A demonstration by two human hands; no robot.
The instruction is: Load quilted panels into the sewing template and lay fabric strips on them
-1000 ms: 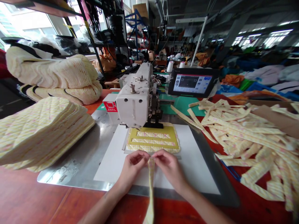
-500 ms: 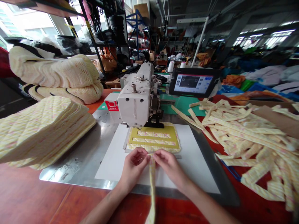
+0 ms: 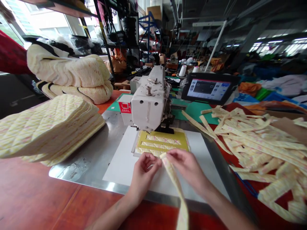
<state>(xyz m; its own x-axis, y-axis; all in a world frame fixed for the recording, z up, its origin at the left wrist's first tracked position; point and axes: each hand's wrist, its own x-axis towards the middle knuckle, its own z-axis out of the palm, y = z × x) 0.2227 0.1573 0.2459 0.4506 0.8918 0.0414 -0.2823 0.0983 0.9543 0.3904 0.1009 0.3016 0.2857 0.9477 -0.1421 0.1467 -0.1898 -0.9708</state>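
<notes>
A yellow patterned fabric strip (image 3: 176, 183) hangs from between my hands, its lower end trailing toward the table's front edge. My right hand (image 3: 185, 163) pinches the strip's upper end between thumb and fingers. On the other side, my left hand (image 3: 146, 169) has its thumb and fingertips closed at the strip's left edge. Just beyond the fingers, an olive-yellow template (image 3: 144, 135) with long slots lies over a quilted fabric piece (image 3: 141, 150), partly under the head of a sewing machine (image 3: 147, 111). Beneath my hands is a white sheet (image 3: 120, 163).
Stacked quilted pieces (image 3: 52, 127) stand at the left, with folded padded bundles (image 3: 69, 73) behind. A heap of loose strips (image 3: 259, 140) covers the right side. A control screen (image 3: 208, 88) stands behind it. At far left, a red sleeve (image 3: 11, 54) belongs to another person.
The view has shifted, so the machine and table appear farther right. The strip's upper end now bends over toward my right hand, and its tail has swung to the right.
</notes>
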